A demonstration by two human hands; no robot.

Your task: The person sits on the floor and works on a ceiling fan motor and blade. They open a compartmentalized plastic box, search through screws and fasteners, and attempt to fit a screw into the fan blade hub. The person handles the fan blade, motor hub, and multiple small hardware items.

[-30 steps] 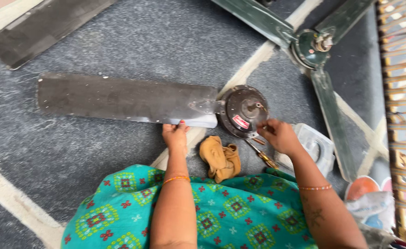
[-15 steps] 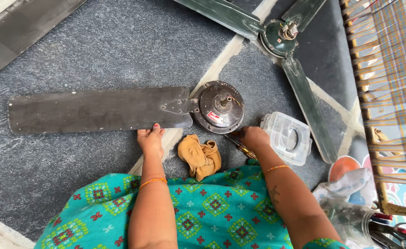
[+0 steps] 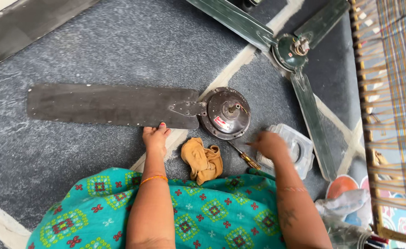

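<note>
A dark brown ceiling-fan motor (image 3: 225, 113) lies on the grey floor with one long dusty blade (image 3: 110, 105) bolted to it and pointing left. My left hand (image 3: 156, 137) rests with its fingertips on the blade's near edge, close to the bracket. My right hand (image 3: 270, 144) hovers, blurred, just right of the motor and above a yellow-handled screwdriver (image 3: 245, 157) that lies on the floor. Whether the fingers hold anything is unclear. A crumpled tan cloth (image 3: 203, 159) lies between my arms.
A clear plastic box (image 3: 297, 150) sits beside my right hand. A green fan (image 3: 290, 50) with blades lies at the back right. A loose blade (image 3: 27, 27) is at top left. A woven cot (image 3: 396, 92) lines the right edge, with bags (image 3: 346, 207) below.
My right hand was on the screwdriver near the motor; now it has lifted off to the right and the screwdriver lies on the floor. My left hand stayed at the blade's edge.
</note>
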